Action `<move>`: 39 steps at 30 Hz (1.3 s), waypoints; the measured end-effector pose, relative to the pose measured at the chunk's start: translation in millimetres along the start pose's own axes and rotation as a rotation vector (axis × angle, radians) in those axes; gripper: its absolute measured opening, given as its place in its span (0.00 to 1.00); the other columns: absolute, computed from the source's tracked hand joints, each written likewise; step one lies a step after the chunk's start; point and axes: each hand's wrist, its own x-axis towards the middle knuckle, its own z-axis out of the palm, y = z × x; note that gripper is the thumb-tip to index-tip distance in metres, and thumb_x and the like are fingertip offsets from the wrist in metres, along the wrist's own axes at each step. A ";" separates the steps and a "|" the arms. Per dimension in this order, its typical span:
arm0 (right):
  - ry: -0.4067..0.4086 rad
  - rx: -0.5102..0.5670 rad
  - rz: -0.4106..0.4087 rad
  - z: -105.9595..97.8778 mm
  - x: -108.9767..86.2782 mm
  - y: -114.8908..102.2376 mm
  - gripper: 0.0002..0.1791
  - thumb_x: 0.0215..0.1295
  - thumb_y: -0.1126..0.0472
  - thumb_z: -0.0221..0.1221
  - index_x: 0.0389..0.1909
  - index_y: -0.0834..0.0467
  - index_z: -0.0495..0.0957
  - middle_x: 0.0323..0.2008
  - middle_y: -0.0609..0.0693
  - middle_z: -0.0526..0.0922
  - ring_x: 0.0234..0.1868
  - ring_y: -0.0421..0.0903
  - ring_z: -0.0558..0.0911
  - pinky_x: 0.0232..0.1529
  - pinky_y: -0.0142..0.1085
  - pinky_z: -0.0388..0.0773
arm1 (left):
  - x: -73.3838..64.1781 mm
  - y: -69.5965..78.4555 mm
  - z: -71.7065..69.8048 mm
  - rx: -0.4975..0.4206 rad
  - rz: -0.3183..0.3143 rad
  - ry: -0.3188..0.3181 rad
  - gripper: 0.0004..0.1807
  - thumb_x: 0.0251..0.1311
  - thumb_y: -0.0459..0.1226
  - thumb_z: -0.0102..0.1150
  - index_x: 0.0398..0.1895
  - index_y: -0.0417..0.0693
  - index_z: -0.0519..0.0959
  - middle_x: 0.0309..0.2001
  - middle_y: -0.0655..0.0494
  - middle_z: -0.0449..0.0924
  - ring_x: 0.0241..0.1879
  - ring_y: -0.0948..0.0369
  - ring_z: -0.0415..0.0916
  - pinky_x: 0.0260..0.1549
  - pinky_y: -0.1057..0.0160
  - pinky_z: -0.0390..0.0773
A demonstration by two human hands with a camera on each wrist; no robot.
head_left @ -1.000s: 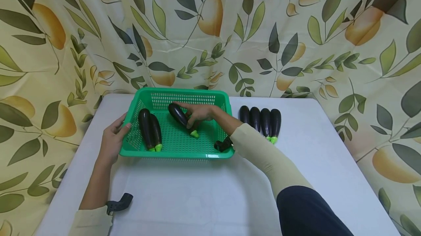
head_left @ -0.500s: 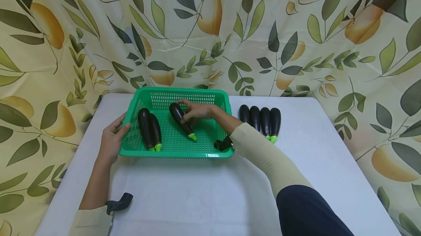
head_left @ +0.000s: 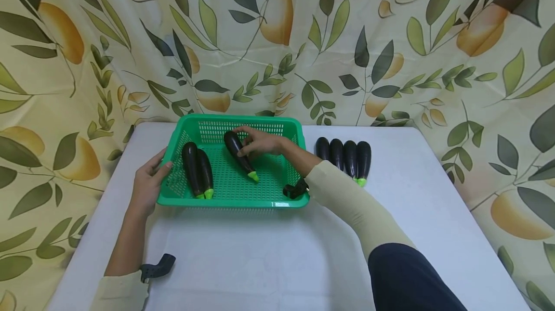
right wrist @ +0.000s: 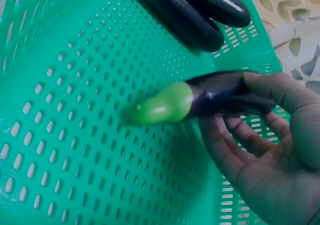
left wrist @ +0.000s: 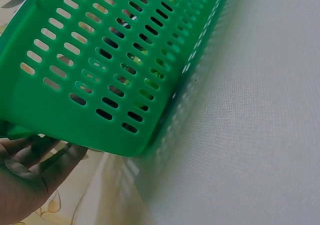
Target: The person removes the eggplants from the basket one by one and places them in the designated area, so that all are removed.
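Observation:
My right hand (head_left: 262,143) grips an eggplant (head_left: 236,149) between thumb and fingers inside the green basket (head_left: 230,202). In the right wrist view this eggplant's green stem end (right wrist: 170,105) points away from the hand (right wrist: 270,150), and fingers pass beneath the dark body. Two more eggplants (head_left: 197,171) lie side by side at the basket's left, stem ends toward me. My left hand (head_left: 149,181) holds the basket's left side, thumb at the rim. From the left wrist view, the left fingers (left wrist: 60,167) reach under the basket's rim; the thumb is hidden there.
To the right of the basket, several eggplants (head_left: 350,157) lie in a row on the white table (head_left: 243,258), partly behind my right sleeve. A curtain (head_left: 329,60) printed with leaves and fruit hangs behind the table. Dark wrist devices (head_left: 158,267) sit on both forearms.
The right hand's eggplant has risen slightly and turned a little steeper, and the fingers have shifted along it. The left hand and the basket stay in place.

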 end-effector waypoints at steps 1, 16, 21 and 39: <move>0.004 -0.009 -0.006 -0.9 -0.2 -0.7 0.45 0.72 0.70 0.63 0.83 0.49 0.51 0.53 0.62 0.73 0.50 0.54 0.80 0.53 0.51 0.83 | 0.0 0.2 0.1 0.002 0.001 0.001 0.31 0.82 0.42 0.53 0.81 0.43 0.62 0.74 0.35 0.67 0.51 0.74 0.78 0.45 0.75 0.79; 0.019 -0.065 -0.038 -2.7 -18.2 -16.6 0.47 0.71 0.73 0.63 0.84 0.50 0.52 0.69 0.67 0.65 0.64 0.60 0.74 0.56 0.56 0.81 | 1.9 -2.7 1.7 0.026 0.005 -0.003 0.31 0.82 0.43 0.52 0.81 0.43 0.62 0.74 0.35 0.66 0.53 0.74 0.75 0.46 0.75 0.78; 0.027 -0.096 -0.045 -5.0 -27.8 -21.0 0.47 0.70 0.73 0.64 0.84 0.50 0.53 0.69 0.67 0.67 0.64 0.61 0.76 0.55 0.56 0.82 | 1.0 -1.4 1.6 0.032 0.004 0.001 0.31 0.82 0.44 0.52 0.82 0.43 0.62 0.74 0.35 0.66 0.52 0.74 0.75 0.46 0.76 0.78; 0.101 -0.081 -0.047 -7.4 -58.2 -23.9 0.44 0.72 0.73 0.61 0.83 0.54 0.52 0.66 0.70 0.68 0.61 0.65 0.78 0.54 0.56 0.83 | -3.0 2.1 1.6 0.029 0.009 0.009 0.31 0.82 0.43 0.51 0.81 0.42 0.62 0.73 0.35 0.68 0.52 0.74 0.76 0.47 0.76 0.77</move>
